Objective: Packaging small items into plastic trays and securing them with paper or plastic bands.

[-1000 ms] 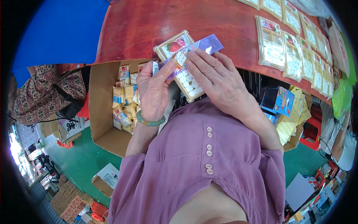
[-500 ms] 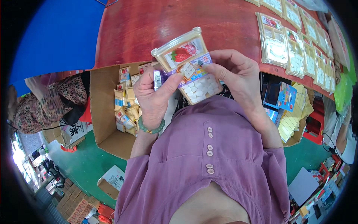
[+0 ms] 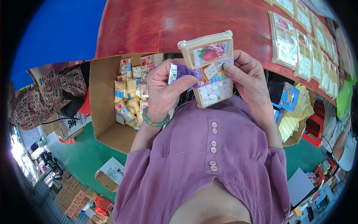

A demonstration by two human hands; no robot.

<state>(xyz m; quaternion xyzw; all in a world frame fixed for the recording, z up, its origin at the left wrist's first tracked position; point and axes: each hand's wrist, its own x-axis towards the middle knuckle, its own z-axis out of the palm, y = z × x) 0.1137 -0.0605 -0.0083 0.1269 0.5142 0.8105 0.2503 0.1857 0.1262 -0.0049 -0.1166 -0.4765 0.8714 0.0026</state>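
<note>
Both hands hold a clear plastic candy box tilted in front of my chest. Its upper part shows a strawberry picture, and white tablet-like pieces fill the lower part. A purple printed sleeve wraps round the middle of the box. My left hand is closed on the left side, thumb across the front, beside a flap of the sleeve with a barcode. At the right edge my right hand pinches the sleeve and box, thumb on the front. The fingers behind the box are hidden.
Below the red table's edge, a cardboard carton holds several packed boxes. Several similar boxes without sleeves stand in rows at the table's right. Blue and yellow flat cards lie below them. Another person's patterned sleeve is at left.
The box in my hands has shifted right and turned a little more upright. Both hands moved right with it, keeping their hold. The table's view has shifted slightly.
</note>
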